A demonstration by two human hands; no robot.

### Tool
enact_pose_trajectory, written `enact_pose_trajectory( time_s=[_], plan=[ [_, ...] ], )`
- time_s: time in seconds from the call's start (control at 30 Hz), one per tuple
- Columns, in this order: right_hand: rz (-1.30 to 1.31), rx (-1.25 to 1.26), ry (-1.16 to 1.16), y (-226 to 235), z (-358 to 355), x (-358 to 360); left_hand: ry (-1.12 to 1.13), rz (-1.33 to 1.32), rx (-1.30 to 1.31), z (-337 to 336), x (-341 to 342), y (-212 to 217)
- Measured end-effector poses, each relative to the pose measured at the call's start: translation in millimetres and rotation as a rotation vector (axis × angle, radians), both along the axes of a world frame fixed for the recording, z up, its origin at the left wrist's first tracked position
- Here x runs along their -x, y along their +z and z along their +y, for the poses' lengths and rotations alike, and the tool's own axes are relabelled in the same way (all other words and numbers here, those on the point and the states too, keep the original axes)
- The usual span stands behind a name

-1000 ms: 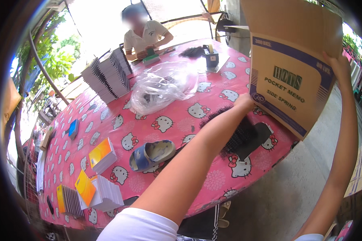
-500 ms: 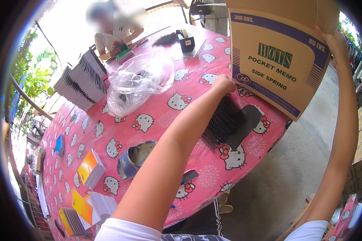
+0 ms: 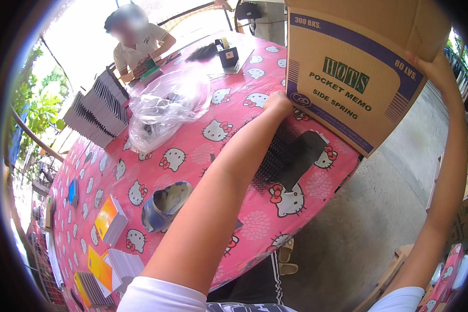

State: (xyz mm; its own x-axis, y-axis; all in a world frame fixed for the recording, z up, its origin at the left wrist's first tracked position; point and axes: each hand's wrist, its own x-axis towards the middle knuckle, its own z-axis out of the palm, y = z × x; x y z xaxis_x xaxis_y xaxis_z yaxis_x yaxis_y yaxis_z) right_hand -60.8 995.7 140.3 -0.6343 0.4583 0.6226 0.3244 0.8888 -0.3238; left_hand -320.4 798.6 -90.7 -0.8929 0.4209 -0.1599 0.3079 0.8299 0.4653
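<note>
box [image 3: 356, 78]: lifted, tilted over table [image 3: 192, 156] edge
left hand [image 3: 278, 104]: closed on lower corner
right hand [image 3: 437, 70]: gripping top edge
left: setting box down

Pink patterned surface [image 3: 192, 151] carries a clear plastic bag [image 3: 164, 106], stacked notebooks [image 3: 96, 109], a tape roll [image 3: 164, 205]; a seated person [image 3: 140, 44] beyond.
</note>
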Motion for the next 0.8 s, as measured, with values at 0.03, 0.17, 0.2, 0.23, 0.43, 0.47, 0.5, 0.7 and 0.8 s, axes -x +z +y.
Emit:
enact_pose_trajectory(
  time_s=[0.03,0.17,0.2,0.23,0.43,0.47,0.5,0.7,0.8],
  plan=[
    [-0.027,-0.095,0.007,-2,-2,-4,-0.009,0.003,-0.030,2,2,-2],
    [-0.057,0.057,0.320,-18,42,-3,-0.001,0.065,-0.086,10,2,-6],
    [0.022,0.088,0.324,-27,42,-5,0.000,0.083,-0.107,11,-4,-4],
    [0.101,0.119,0.329,-34,42,-6,0.001,0.101,-0.129,12,-8,-1],
    [0.378,0.120,0.457,-48,22,0,-0.006,0.017,0.002,9,-1,4],
    [0.399,0.102,0.442,-50,18,0,0.015,0.007,-0.005,8,2,4],
    [0.416,0.078,0.424,-50,16,-2,0.033,-0.006,-0.018,8,3,3],
    [0.503,0.066,0.449,-52,10,-3,0.084,-0.037,-0.118,-6,17,0],
    [0.510,0.084,0.469,-52,11,-5,0.081,-0.135,-0.210,-10,20,10]
  ],
)
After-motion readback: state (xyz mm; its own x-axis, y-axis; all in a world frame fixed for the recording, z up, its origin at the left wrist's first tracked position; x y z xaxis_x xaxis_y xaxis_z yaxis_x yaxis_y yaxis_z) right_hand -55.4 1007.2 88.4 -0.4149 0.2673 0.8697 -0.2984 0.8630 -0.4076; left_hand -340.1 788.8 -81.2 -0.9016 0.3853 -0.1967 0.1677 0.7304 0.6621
